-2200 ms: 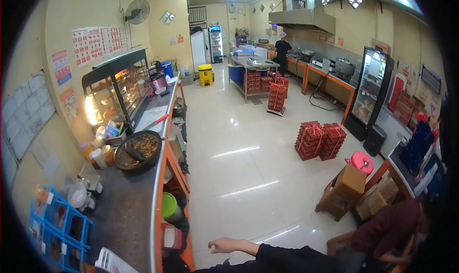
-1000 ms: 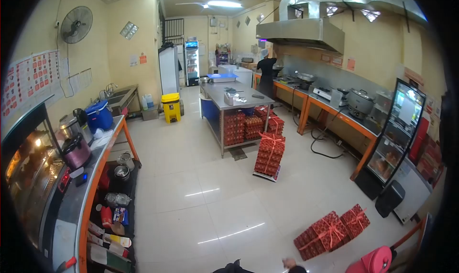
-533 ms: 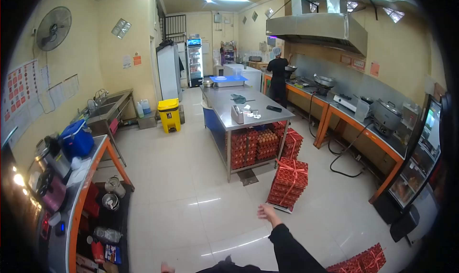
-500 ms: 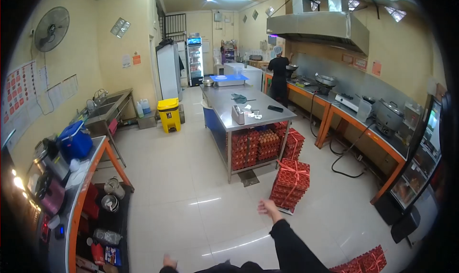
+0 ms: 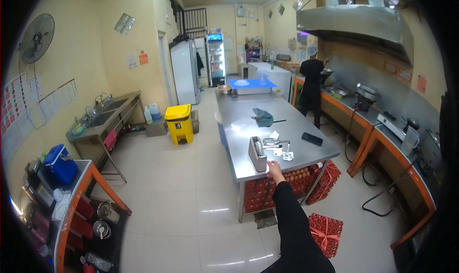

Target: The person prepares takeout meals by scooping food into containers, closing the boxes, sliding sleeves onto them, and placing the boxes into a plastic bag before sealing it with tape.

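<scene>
My right hand (image 5: 275, 171) reaches forward at the near edge of the steel table (image 5: 239, 151), just beside the tape dispenser (image 5: 257, 154); whether its fingers touch anything is too small to tell. To the right of the dispenser lie small white papers (image 5: 288, 156) and scissors (image 5: 276, 141). Farther back are a dark green cloth (image 5: 263, 117) and, near the right edge, a black phone-like object (image 5: 312, 138). Trays of eggs (image 5: 299, 175) are stacked under the table. My left hand is out of view.
A tied red stack (image 5: 326, 234) stands on the floor at the near right. A person in black (image 5: 311, 84) stands at the right counter. A yellow bin (image 5: 179, 124) and sink (image 5: 103, 115) are on the left; a blue cooler (image 5: 62, 164) sits on the left counter.
The view has moved forward to the steel table. My right hand has gone from above the floor to the table's edge. My left hand has left the view.
</scene>
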`<move>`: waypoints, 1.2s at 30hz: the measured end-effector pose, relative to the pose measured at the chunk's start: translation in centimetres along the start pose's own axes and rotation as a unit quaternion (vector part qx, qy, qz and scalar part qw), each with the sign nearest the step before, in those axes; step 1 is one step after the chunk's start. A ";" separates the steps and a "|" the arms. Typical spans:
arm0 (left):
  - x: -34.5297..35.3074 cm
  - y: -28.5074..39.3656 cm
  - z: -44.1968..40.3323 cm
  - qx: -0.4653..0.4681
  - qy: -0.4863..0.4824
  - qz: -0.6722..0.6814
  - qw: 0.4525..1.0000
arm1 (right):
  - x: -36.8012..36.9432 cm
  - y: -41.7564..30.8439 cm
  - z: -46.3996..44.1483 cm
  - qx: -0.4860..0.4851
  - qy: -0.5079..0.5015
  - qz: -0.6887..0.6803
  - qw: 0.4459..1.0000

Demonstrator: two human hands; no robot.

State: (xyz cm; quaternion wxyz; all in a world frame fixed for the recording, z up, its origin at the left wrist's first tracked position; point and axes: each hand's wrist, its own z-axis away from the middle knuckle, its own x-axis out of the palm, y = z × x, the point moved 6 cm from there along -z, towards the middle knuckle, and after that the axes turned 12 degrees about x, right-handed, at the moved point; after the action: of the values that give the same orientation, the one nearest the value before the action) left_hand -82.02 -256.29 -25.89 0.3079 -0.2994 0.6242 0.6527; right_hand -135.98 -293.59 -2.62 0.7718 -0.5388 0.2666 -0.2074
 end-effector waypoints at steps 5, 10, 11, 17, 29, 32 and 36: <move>1.2 3.5 -5.0 -0.036 0.003 -0.020 0.999 | 2.7 -1.9 -7.9 0.060 -0.045 0.071 0.995; 1.4 4.8 -6.6 -0.058 0.000 -0.026 0.998 | 4.0 -1.5 -9.8 0.135 -0.069 -0.043 0.987; 1.4 4.9 -6.7 -0.063 -0.001 -0.029 0.998 | 4.4 -1.1 -10.3 0.145 -0.079 -0.079 0.983; 1.3 5.2 -6.8 -0.073 -0.009 -0.035 0.997 | 4.7 0.2 -5.3 0.007 -0.048 -0.325 0.944; 1.1 5.3 -6.5 -0.089 -0.015 -0.040 0.995 | 1.3 4.3 -6.7 -0.093 0.105 0.325 0.935; 1.5 4.9 -6.2 -0.097 -0.016 -0.038 0.994 | -0.8 -0.1 -6.5 -0.165 0.135 0.118 0.970; 1.5 4.6 -6.0 -0.104 -0.018 -0.038 0.994 | 2.1 -1.7 -11.0 -0.100 0.038 0.086 0.991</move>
State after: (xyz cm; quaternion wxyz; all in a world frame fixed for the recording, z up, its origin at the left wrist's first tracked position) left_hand -86.51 -262.36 -24.35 0.3112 -0.3417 0.5349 0.7073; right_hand -141.37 -303.36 -4.49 0.7183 -0.5799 0.3606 -0.1331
